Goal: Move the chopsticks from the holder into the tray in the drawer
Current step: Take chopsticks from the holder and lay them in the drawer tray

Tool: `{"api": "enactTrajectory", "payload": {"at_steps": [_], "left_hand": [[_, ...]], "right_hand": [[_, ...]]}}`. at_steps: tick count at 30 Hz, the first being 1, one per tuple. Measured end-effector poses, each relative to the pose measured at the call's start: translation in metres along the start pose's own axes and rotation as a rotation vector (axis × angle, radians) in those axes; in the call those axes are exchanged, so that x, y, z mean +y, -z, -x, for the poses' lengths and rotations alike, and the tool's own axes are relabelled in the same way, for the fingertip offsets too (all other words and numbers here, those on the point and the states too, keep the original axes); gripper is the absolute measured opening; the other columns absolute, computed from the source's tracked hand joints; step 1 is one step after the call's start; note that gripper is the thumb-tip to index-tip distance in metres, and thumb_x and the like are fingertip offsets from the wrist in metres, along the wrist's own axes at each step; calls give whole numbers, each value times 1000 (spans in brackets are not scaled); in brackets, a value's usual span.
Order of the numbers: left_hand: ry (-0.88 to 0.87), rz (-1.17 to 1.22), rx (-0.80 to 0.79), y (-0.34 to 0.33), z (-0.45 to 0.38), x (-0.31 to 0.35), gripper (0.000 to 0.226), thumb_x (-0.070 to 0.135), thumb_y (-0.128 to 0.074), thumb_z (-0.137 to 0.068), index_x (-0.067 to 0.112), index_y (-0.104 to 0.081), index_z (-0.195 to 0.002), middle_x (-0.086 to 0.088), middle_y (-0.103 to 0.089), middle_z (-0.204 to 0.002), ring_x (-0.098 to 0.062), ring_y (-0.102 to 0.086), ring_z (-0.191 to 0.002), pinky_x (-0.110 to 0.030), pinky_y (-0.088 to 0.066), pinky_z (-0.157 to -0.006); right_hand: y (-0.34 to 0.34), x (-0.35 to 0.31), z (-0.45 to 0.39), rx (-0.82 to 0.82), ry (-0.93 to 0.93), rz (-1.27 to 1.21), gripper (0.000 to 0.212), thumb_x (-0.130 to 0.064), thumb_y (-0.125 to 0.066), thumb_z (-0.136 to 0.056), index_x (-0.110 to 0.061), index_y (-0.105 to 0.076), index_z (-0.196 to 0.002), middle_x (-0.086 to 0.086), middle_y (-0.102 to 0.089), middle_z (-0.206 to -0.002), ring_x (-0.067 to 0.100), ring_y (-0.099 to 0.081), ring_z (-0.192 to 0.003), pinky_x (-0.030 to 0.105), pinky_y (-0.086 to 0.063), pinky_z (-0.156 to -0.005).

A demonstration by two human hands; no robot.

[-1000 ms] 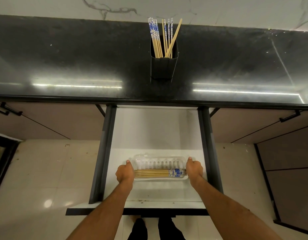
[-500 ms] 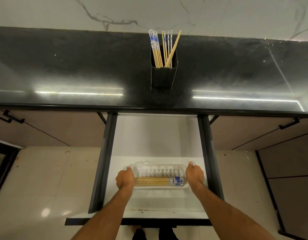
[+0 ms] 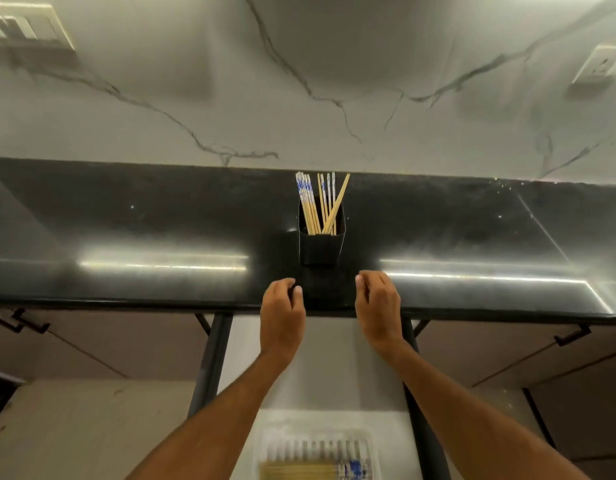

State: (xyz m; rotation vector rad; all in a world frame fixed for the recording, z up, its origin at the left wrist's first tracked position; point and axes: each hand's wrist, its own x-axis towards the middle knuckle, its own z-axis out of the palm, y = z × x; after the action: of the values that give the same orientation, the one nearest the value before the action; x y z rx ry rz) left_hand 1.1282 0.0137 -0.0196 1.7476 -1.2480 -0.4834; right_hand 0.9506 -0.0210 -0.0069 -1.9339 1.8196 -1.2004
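Both hands hover empty over the black desk's [image 3: 126, 216] front edge, fingers loosely curled: left hand [image 3: 282, 308] at seven o'clock of the holder [image 3: 321, 247], right hand [image 3: 378, 303] at five. Chopsticks [image 3: 317, 204] stand inside it; more lie in the tray [image 3: 318, 457] in the open drawer [image 3: 334, 375] at six o'clock.

A glossy black countertop [image 3: 126, 220] runs across the middle of the frame, catching two bright light streaks. Above it, a white marble-veined wall [image 3: 334, 81] carries a switch plate [image 3: 25, 26] at upper left and a socket [image 3: 601, 65] at upper right. Brown cabinet fronts [image 3: 507, 351] with black handles [image 3: 572, 336] sit below, over pale floor tiles [image 3: 74, 427].
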Motion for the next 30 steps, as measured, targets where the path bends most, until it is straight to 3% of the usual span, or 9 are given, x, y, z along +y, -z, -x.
{"api": "enactTrajectory", "payload": {"at_steps": [3,7,11,15,18,21,23,26,30], "left_hand": [[-65,3,20,-11,-47,29,23,27,-49,-102,18,-63,-118,11,-60,-106,-3,-56,-98,-16,-45,-86],[-13,-12,41,-24,-103,55,24,30,-48,-100,20,-61,-118,18,-51,-102,3,-47,-92,-6,-28,-71],[92,4,59,-38,-148,64,35,26,-49,-100,15,-57,-132,-1,-61,-129,-5,-50,-107,-19,-34,-87],[163,39,10,-50,-185,65,40,22,-48,-102,12,-50,-141,-6,-56,-139,-18,-54,-124,-25,-34,-92],[152,63,-38,-61,-205,63,31,17,-50,-100,15,-58,-130,-6,-60,-128,-10,-55,-103,-21,-36,-84],[124,90,-90,-71,-218,55,18,13,-51,-96,21,-62,-107,-3,-63,-111,-5,-55,-83,-14,-35,-64],[107,97,-99,-75,-224,50,19,10,-50,-95,26,-59,-98,1,-63,-104,-2,-54,-79,-11,-33,-60],[58,130,-111,-78,-224,45,30,9,-47,-94,37,-54,-89,10,-61,-95,0,-57,-80,-8,-40,-57],[30,149,-120,-83,-223,41,28,10,-44,-96,35,-58,-94,12,-61,-93,-1,-59,-82,-11,-41,-61]], "right_hand": [[-7,-23,-48,24,30,-28,15,-13,-54,-103,-10,-68,-106,1,-67,-96,7,-58,-85,18,-46,-78],[-24,-48,-104,-43,-46,-97,21,-13,-57,-100,-13,-67,-118,-3,-67,-106,3,-58,-91,10,-43,-79],[-49,-61,-147,-160,-118,-171,25,-6,-61,-96,-11,-67,-121,0,-70,-106,11,-66,-98,33,-58,-93],[-74,-63,-181,-235,-197,-169,29,-2,-65,-95,-8,-66,-123,4,-72,-113,15,-67,-106,37,-56,-99],[-93,-62,-196,-278,-231,-167,35,-2,-67,-94,-9,-64,-127,5,-70,-119,15,-66,-109,35,-56,-100],[-112,-62,-204,-302,-224,-153,21,-8,-66,-96,-13,-68,-116,2,-72,-108,8,-64,-91,26,-58,-85],[-121,-60,-207,-312,-235,-137,12,-17,-66,-97,-15,-69,-108,1,-73,-100,9,-64,-84,26,-57,-78],[-130,-53,-210,-372,-265,-106,14,-25,-65,-97,-15,-68,-106,1,-72,-98,16,-68,-89,35,-60,-83],[-139,-48,-213,-390,-271,-94,16,-26,-70,-94,-14,-69,-105,2,-73,-97,17,-67,-89,31,-56,-81]]}}
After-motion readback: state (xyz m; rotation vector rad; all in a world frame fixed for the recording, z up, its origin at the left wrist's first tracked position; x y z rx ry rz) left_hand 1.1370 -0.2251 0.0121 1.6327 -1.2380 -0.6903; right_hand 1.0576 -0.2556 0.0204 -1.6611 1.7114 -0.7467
